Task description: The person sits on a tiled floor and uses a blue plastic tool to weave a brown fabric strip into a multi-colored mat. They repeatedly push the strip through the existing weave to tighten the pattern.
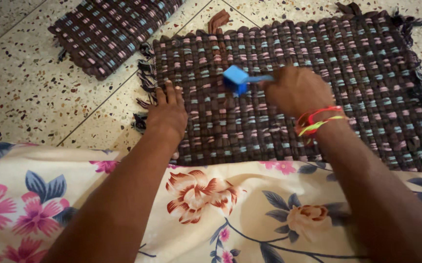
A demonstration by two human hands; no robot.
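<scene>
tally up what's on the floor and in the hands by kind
brown woven rag mats with pink and blue strips: 2
blue plastic tool with block-shaped head: 1, held in right hand
left hand flat on the near mat's edge
total: 3

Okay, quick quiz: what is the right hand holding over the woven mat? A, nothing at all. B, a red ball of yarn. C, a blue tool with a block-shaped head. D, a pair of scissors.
C: the right hand grips the handle of a blue tool whose block-shaped head sits over the woven mat, while the left hand lies flat on the mat's edge.
</scene>
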